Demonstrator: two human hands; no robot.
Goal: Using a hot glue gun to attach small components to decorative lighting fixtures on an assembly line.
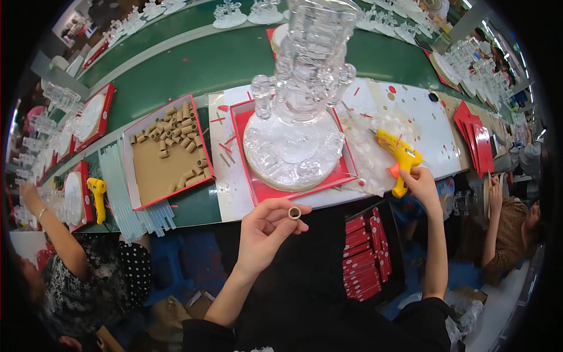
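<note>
My left hand [264,232] pinches a short brown cardboard tube [295,213], its open end facing up, just off the table's front edge. My right hand [419,185] grips a yellow glue gun [404,154] by its handle, the nozzle pointing away to the upper left. Between and beyond my hands stands a tall clear plastic structure [311,64] on a round white base [290,149] ringed with clear pieces. That base rests in a shallow red box tray [243,120]. Left of it, a red-edged box [143,170] holds several more cardboard tubes [176,126].
Clear glue sticks [126,202] lie beside the tube box, with another yellow glue gun [97,196] farther left. Red card pieces [475,138] lie at the right. Below the table, a dark crate holds red packets [363,258]. Co-workers sit on both sides; clear assemblies [230,14] line the back.
</note>
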